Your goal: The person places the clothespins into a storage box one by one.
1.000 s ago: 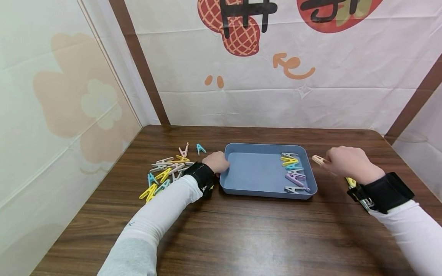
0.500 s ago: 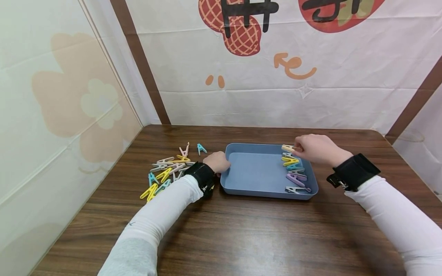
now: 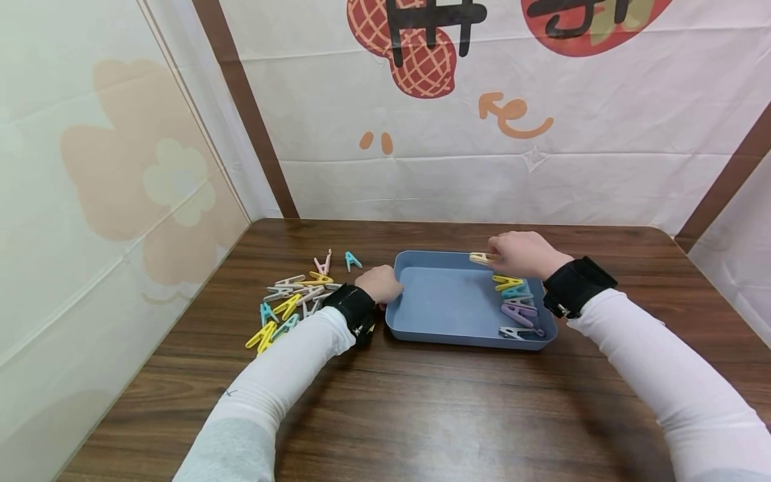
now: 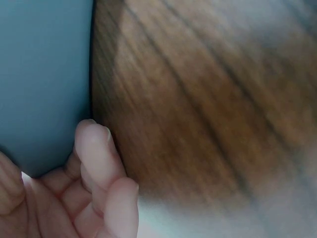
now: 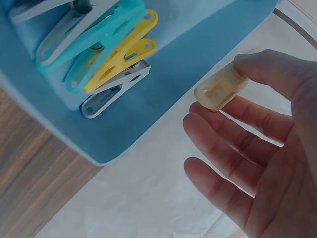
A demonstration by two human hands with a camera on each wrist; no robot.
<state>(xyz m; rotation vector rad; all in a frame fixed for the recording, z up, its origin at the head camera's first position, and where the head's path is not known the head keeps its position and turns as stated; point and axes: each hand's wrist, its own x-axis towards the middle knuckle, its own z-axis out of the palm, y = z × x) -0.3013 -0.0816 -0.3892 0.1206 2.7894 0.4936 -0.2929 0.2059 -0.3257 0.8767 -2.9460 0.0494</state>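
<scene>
One grey-blue tray [image 3: 446, 301] on one wood-grain table [image 3: 446, 415]. Right hand [image 3: 525, 254] pinches one cream clothespin [image 3: 480, 258] between thumb and fingers, over the tray's back edge, right of middle; its other fingers spread loosely. Left hand [image 3: 381, 284] holds the tray's left side, fingers curled at the edge with the wall between them and the thumb. Inside the tray, along its right side, at least six clothespins: one yellow clothespin [image 3: 507, 282], one turquoise clothespin [image 3: 515, 291], at least one purple clothespin [image 3: 517, 310], and three grey, including a back grey clothespin [image 5: 124, 80] in the corner. Overlap hides the exact purple count. Left of the tray, a loose pile [image 3: 287, 306] of a dozen or so, overlapping and partly behind the left arm: yellow, grey, pinkish and blue-green; one blue clothespin [image 3: 352, 261] lies apart at its back right. Two black wristbands, one per arm. Writing: two sets of black characters [image 3: 430, 17] on the backdrop [image 3: 421, 181], cut off at the top, can't be read whole. Left sleeve [image 3: 289, 381] has one small blue mark, unreadable.
</scene>
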